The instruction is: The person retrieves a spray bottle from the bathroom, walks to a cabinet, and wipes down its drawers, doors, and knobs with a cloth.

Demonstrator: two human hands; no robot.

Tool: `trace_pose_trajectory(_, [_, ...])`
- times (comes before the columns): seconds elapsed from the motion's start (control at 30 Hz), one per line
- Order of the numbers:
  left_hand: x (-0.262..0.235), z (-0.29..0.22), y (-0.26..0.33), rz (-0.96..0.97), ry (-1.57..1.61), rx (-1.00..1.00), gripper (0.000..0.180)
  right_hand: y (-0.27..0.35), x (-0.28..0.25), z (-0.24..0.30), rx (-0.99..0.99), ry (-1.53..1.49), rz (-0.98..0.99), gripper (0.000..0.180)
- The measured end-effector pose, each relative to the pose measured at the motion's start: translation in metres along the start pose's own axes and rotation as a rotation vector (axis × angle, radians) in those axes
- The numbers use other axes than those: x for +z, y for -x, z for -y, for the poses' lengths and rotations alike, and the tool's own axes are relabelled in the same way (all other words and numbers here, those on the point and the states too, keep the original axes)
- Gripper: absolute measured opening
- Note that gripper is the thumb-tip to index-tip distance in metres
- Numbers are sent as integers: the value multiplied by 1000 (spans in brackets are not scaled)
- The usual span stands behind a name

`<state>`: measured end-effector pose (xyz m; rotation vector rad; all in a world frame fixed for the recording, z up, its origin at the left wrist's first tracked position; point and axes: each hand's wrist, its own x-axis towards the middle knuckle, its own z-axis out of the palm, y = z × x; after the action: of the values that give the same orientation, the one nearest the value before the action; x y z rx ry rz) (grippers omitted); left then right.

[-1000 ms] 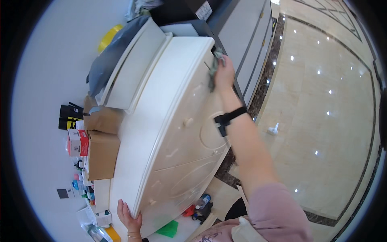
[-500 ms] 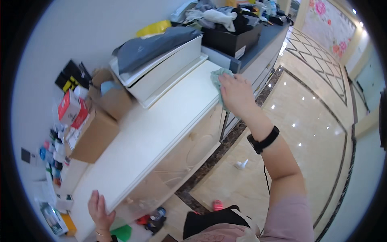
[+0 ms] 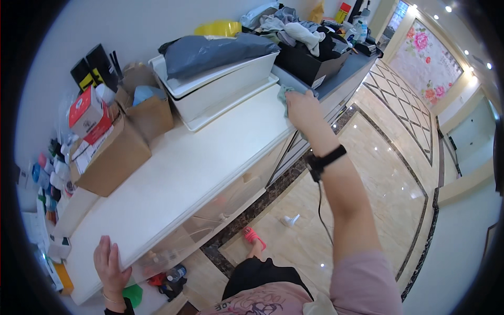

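Note:
My right hand (image 3: 303,109) grips a pale green cloth (image 3: 284,100) at the far right end of a white cabinet top (image 3: 210,160). Its fingers are bent over the cloth, close to where the white top meets a blue-grey one. A dark strap circles that wrist, and a thin cable hangs from it. At the lower left, my left hand (image 3: 110,266) lies on the cabinet's front edge. Its fingers are stretched out and it holds nothing. Most of the cloth is hidden beneath the right hand.
Along the wall stand a cardboard box (image 3: 113,157) and white trays (image 3: 223,94) topped by a grey plastic bag (image 3: 218,56). A black box (image 3: 315,67) of clothes sits on the blue-grey top (image 3: 357,65). On the tiled floor lies a small white object (image 3: 290,220).
My right hand's fingers have curled more over the cloth, close to the cabinet's far corner. The view has shifted, and a foot in a pink slipper shows more fully below.

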<state>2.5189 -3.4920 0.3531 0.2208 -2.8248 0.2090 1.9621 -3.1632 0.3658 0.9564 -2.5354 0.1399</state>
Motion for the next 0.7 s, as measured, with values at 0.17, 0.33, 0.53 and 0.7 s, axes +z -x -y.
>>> trace_pose_trajectory(0.17, [-16, -4, 2, 5, -31, -34, 74, 27, 1, -3, -52, -123, -89, 19])
trace_pose_trajectory(0.33, [-10, -1, -8, -46, -6, 27, 76, 14, 18, 60, -106, -271, -124, 17])
trace_pose_trajectory(0.53, [-11, -10, 5, -55, -37, -14, 77, 137, -30, 253, -407, -990, -224, 19])
trace_pose_trajectory(0.7, [-17, -4, 8, -69, -26, 7, 71, 264, 19, 281, 262, -1650, 614, 27])
